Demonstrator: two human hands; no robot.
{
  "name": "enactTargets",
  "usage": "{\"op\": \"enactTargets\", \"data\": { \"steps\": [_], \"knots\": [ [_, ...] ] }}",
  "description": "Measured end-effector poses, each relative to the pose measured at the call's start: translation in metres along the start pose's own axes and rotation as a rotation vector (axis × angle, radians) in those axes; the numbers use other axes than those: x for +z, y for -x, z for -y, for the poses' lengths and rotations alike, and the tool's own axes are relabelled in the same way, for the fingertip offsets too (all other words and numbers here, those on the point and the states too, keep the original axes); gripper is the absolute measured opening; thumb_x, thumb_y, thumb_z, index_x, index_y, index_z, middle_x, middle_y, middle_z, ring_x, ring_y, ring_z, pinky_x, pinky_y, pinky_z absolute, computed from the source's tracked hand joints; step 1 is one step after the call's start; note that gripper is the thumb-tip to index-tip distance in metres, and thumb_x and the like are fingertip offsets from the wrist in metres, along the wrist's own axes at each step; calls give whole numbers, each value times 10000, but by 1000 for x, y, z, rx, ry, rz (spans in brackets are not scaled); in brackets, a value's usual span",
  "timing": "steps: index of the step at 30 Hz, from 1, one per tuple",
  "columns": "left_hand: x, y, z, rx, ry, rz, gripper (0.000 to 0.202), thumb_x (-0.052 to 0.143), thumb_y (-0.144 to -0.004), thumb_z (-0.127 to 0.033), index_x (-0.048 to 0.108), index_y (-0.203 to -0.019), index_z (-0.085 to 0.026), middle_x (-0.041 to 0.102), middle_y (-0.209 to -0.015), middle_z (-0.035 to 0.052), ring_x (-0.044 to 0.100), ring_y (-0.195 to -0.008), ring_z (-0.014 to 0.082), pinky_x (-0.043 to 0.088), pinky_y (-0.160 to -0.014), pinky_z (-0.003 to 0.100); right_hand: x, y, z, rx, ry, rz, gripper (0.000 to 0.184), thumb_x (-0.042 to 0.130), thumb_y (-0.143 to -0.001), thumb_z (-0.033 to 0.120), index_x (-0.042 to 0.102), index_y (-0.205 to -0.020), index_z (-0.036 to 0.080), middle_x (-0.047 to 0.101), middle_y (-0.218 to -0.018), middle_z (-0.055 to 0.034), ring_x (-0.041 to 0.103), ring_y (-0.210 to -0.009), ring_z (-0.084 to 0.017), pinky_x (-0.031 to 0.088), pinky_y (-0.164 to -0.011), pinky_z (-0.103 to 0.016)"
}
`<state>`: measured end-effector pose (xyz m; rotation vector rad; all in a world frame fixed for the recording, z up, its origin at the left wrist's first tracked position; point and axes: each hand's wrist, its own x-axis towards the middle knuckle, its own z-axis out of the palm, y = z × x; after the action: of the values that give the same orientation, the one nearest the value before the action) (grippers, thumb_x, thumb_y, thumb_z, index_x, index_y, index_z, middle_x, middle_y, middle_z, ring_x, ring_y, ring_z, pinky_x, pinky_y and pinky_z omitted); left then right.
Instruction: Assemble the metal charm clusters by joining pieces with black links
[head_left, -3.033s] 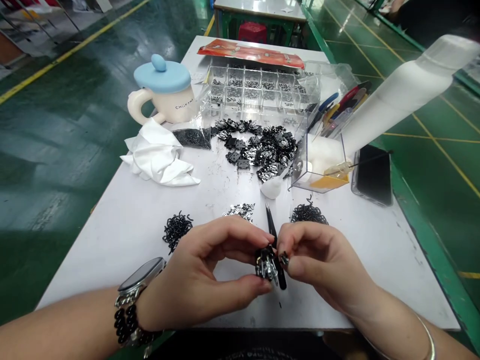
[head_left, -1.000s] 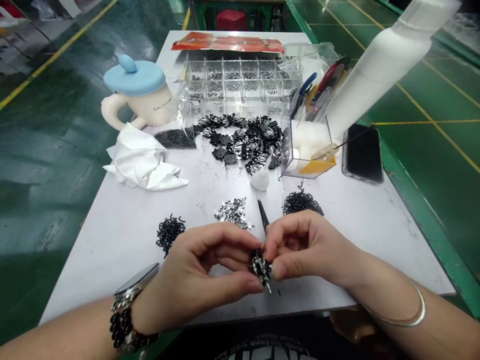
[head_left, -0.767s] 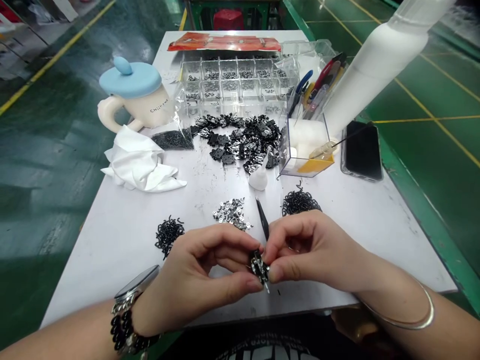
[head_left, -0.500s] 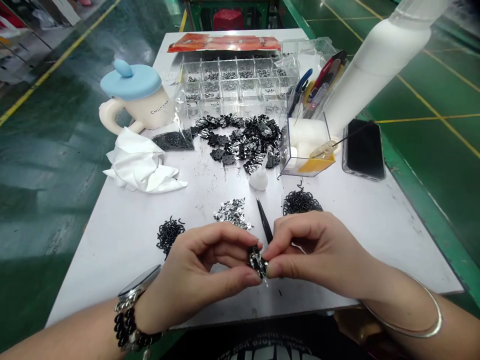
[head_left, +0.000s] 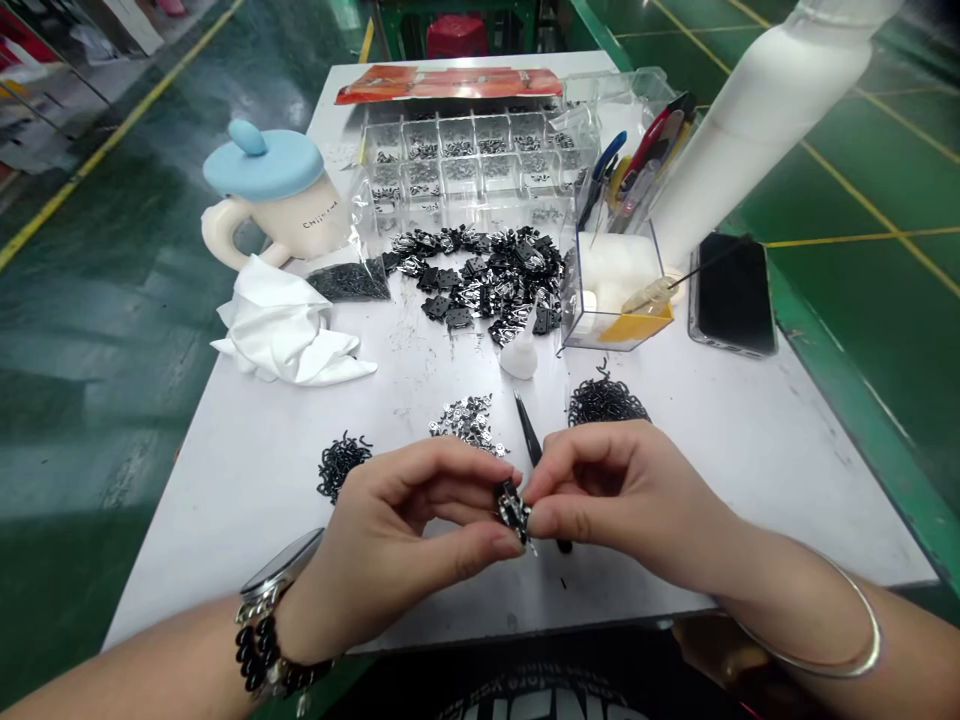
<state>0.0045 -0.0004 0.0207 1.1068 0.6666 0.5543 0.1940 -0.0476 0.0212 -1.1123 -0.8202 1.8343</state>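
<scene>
My left hand (head_left: 397, 550) and right hand (head_left: 622, 500) stay pinched on the small metal part (head_left: 513, 508), lifted slightly above the near table (head_left: 247, 470) edge, with the tweezers (head_left: 528, 432) passing under my right fingertips.

factory floor | green painted floor (head_left: 135, 300) | parts organizer (head_left: 465, 165) | worktable (head_left: 750, 440)
</scene>
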Motion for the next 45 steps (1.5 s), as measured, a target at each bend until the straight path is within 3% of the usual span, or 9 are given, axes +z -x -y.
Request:
{"op": "enactTargets", "data": {
  "steps": [4, 12, 20, 34, 42, 45],
  "knots": [
    [0, 0, 0, 18, 1, -14, 344, 735, -687, -19, 691, -947, -240, 744, -838, -30, 703, -763, 99, 573, -716, 131, 2, -2, -2, 34, -148, 31, 118, 769, -665, 114, 699, -721, 191, 658, -644, 34, 587, -589, -45, 468, -563, -121],
    [0, 0, 0, 28, 37, -14, 331, 740, -681, -14, 692, -934, -222, 748, -836, -16, 708, -764, 109, 575, -706, 128, 0, -5, -9, 16, -190, 37, 83, 764, -687, 149, 707, -732, 188, 693, -726, 13, 630, -671, -71, 510, -636, -150],
    [1, -1, -1, 42, 29, -37, 309, 745, -669, -10, 687, -914, -189, 750, -812, 9, 715, -738, 129, 587, -684, 140, 1, -5, -10, -50, -204, 49, 116, 747, -685, 80, 709, -736, 177, 695, -723, 3, 634, -662, -59, 512, -609, -115],
    [1, 2, 2, 201, -157, -119, 326, 782, -621, -29, 691, -903, -163, 732, -829, 44, 712, -729, 173, 617, -673, 208, 11, -2, -13, -315, -80, -34, 197, 703, -700, 13, 719, -775, 195, 693, -723, 6, 640, -652, -60, 535, -607, -113],
    [0, 1, 1, 248, -224, -143, 360, 788, -599, -17, 711, -909, -182, 707, -860, 47, 703, -746, 178, 618, -674, 223, 10, 2, -19, -504, 289, -174, 46, 714, -741, 163, 702, -769, 197, 617, -614, 8, 538, -558, -75, 436, -498, -176],
    [0, 2, 1, 293, -241, -155, 344, 787, -618, -41, 710, -917, -194, 707, -869, 44, 703, -747, 173, 615, -674, 218, 10, 4, -19, -630, 458, -176, 91, 643, -791, 147, 683, -858, 193, 574, -604, 8, 512, -544, -86, 421, -496, -203]
  ]
}}
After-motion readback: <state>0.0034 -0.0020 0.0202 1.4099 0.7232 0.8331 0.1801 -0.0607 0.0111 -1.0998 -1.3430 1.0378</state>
